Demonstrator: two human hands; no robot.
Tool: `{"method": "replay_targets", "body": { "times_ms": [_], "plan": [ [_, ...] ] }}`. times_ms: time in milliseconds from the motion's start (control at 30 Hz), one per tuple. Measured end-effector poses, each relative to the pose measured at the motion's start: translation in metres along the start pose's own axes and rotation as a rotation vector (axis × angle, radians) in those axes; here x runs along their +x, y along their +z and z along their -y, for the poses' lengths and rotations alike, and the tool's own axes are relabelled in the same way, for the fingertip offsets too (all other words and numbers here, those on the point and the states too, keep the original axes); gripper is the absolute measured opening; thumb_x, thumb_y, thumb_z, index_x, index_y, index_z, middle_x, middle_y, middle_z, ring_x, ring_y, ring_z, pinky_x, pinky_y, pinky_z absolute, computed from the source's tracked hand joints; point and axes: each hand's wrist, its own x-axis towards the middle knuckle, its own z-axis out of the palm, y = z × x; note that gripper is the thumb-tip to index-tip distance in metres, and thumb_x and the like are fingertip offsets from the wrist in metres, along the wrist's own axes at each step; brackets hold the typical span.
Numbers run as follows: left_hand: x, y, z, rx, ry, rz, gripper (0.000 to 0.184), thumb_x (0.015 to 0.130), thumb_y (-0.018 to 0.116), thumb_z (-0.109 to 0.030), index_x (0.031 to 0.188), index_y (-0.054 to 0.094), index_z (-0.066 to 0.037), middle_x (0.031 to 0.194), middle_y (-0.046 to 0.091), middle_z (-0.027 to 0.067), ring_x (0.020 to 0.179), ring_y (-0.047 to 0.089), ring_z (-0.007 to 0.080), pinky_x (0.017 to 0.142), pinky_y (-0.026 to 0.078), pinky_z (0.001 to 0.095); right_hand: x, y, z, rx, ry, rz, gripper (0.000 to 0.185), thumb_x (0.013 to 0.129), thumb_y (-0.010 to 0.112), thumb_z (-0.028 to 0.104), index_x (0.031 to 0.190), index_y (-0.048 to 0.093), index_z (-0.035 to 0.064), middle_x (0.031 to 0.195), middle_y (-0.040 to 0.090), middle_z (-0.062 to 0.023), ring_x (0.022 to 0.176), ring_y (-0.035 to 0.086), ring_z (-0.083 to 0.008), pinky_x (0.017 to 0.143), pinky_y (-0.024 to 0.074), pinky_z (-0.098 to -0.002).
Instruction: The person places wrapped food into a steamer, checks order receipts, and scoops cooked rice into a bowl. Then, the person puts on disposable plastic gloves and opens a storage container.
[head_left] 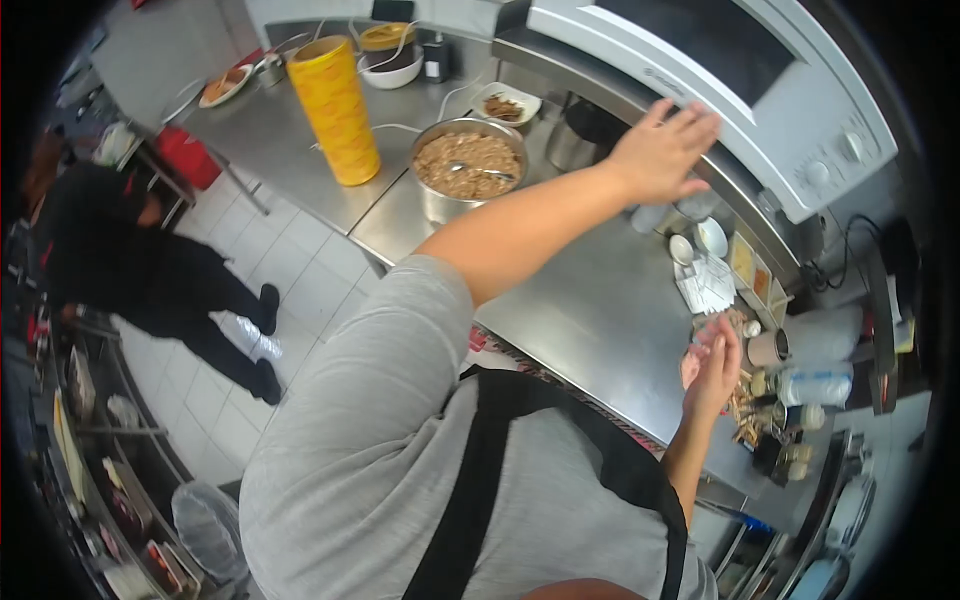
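Near 2 o'clock, just in front of the white microwave [720,60], the left hand [660,155] is hanging with its fingers spread and nothing in it; I cannot tell if it is touching the microwave. Between 3 and 4 o'clock, the right hand [716,368] is resting with its fingers close together. By those fingertips a pinkish, see-through thing [691,366] is showing, too blurred to name, and I cannot tell if the fingers are pinching it. Some white paper slips [708,287] are lying near it at 3 o'clock. At 12 o'clock, a steel pot [440,207] is holding lumpy brown filling [462,148], and a metal spoon [490,173] is lying on top. A white bowl [532,102] is standing just behind the pot, and a tall yellow printed roll [335,115] is standing at 11 o'clock. The long left arm is making a bridge over the steel counter [570,310], so keeping it high is the safe way, or the sleeve may be dipping into the pot. Going gently with the right fingers is best too, as thin things may be tearing and the little things about are easy to knock. Off at 9 o'clock, a person in black [130,255] is standing on the tiles, well apart.
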Motion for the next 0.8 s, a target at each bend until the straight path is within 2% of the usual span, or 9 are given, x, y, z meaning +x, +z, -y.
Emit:
{"method": "replay_targets", "body": {
  "times_ms": [67,200,233,400,533,600,667,733,800],
  "plan": [
    [0.001,-0.003,-0.004,0.011,-0.021,0.011,0.069,0.077,0.059,-0.05,0.126,0.049,-0.003,0.136,0.042,0.0079,0.128,0.036,0.0253,0.103,0.027,0.0468,-0.011,0.004,-0.02,-0.059,0.019,0.099,0.03,0.093,0.052,0.018,0.119,0.053,0.0021,0.104,0.059,-0.007,0.091,0.056,-0.0129,0.073,0.0456,-0.0244],
    [-0.009,-0.013,-0.015,-0.157,-0.127,0.034,0.071,0.076,0.061,-0.05,0.134,0.041,-0.016,0.141,0.036,0.0074,0.132,0.03,0.0258,0.106,0.02,0.0552,-0.035,0.031,-0.057,-0.287,-0.018,0.41,0.022,0.086,0.061,0.011,0.107,0.06,0.004,0.09,0.062,-0.005,0.079,0.06,-0.0118,0.069,0.048,-0.0246],
    [-0.018,-0.018,-0.022,-0.262,-0.124,0.036,0.072,0.075,0.064,-0.046,0.137,0.036,-0.025,0.144,0.032,0.0068,0.134,0.028,0.0273,0.106,0.016,0.0584,-0.041,0.034,-0.07,-0.416,-0.09,0.508,0.02,0.084,0.063,0.008,0.103,0.063,0.0048,0.086,0.063,-0.0054,0.076,0.061,-0.0123,0.068,0.0489,-0.0254],
    [-0.143,-0.06,-0.072,-0.328,0.074,0.224,0.069,0.071,0.07,-0.034,0.135,0.042,-0.03,0.145,0.03,0.0053,0.134,0.026,0.0301,0.105,0.022,0.0568,-0.054,0.057,-0.108,-0.353,-0.095,0.87,0.018,0.077,0.067,0.006,0.096,0.066,0.0055,0.082,0.065,-0.0088,0.073,0.064,-0.0154,0.068,0.0497,-0.025],
    [-0.29,-0.145,-0.111,-0.374,-0.648,0.515,0.066,0.067,0.072,-0.016,0.129,0.05,-0.022,0.142,0.03,0.0175,0.131,0.028,0.0381,0.104,0.027,0.0502,-0.035,0.065,-0.11,-0.383,-0.154,0.92,0.015,0.076,0.068,0.007,0.09,0.066,0.0057,0.078,0.063,-0.009,0.067,0.062,-0.0186,0.063,0.0488,-0.0286],
    [-0.398,-0.178,-0.141,-0.123,-0.92,0.541,0.062,0.069,0.071,-0.015,0.128,0.052,-0.02,0.143,0.026,0.0194,0.131,0.026,0.0408,0.105,0.026,0.0478,-0.012,0.075,-0.109,-0.49,-0.273,0.922,0.012,0.074,0.068,0.007,0.086,0.067,0.0057,0.074,0.061,-0.0096,0.067,0.06,-0.0221,0.062,0.0478,-0.0317],
    [-0.437,-0.222,-0.172,0.125,-1.087,0.569,0.058,0.069,0.071,-0.014,0.124,0.054,-0.019,0.143,0.025,0.0203,0.131,0.025,0.0429,0.106,0.025,0.0471,0.027,0.116,-0.088,-0.431,-0.624,0.77,0.007,0.074,0.068,0.008,0.08,0.066,0.0061,0.071,0.057,-0.0106,0.067,0.056,-0.027,0.062,0.0456,-0.0362],
    [-0.396,-0.253,-0.172,0.177,-1.154,0.584,0.056,0.068,0.071,-0.012,0.121,0.055,-0.016,0.143,0.024,0.0221,0.13,0.025,0.0436,0.106,0.026,0.0474,0.066,0.17,-0.049,-0.493,-0.834,0.734,0.005,0.073,0.067,0.009,0.076,0.065,0.0068,0.076,0.056,-0.0101,0.074,0.054,-0.029,0.064,0.0453,-0.0382],
    [-0.386,-0.259,-0.154,0.203,-1.167,0.533,0.054,0.069,0.071,-0.011,0.12,0.055,-0.015,0.143,0.022,0.0227,0.13,0.025,0.0431,0.104,0.028,0.048,0.09,0.222,-0.024,-0.635,-0.83,0.759,0.006,0.074,0.066,0.014,0.077,0.066,0.0092,0.082,0.057,-0.0077,0.083,0.055,-0.0279,0.07,0.0455,-0.0395]
  ]
}}
